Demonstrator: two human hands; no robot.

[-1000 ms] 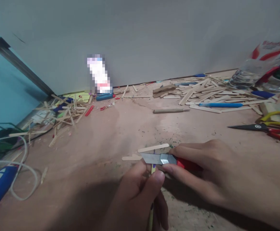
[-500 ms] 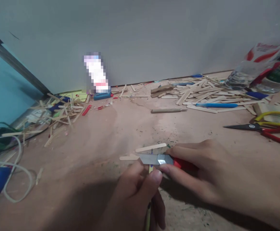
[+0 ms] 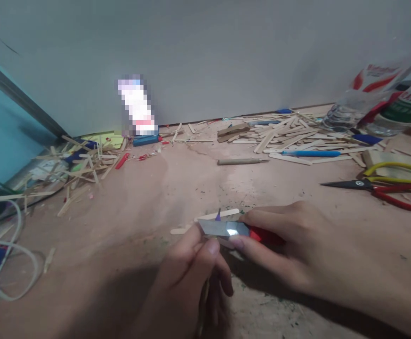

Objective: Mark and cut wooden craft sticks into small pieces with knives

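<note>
A craft knife (image 3: 222, 228) with a wide blade and a red handle is gripped in my right hand (image 3: 293, 245), the thumb and forefinger closed near the base of the blade. My left hand (image 3: 187, 278) pinches a slim, yellowish pencil-like stick (image 3: 204, 301), its shaft mostly hidden by my fingers. A purple tip (image 3: 218, 215) pokes out beyond the blade, which lies across the stick just above my left thumb. Behind the blade, two pale craft sticks, one upper (image 3: 226, 214) and one lower (image 3: 180, 231), rest on the table.
Black-bladed scissors (image 3: 362, 184) with yellow and red handles lie at right. A wooden-handled pointed tool (image 3: 238, 162) and a heap of craft sticks (image 3: 293, 136) are farther back, near bottles (image 3: 399, 110). A lit, blurred phone (image 3: 137, 106) leans on the wall; scraps (image 3: 81, 162) clutter the left.
The knife blade has tilted and shifted slightly left, and the purple tip now shows beyond it. Both hands keep their holds. The whole view has moved a little.
</note>
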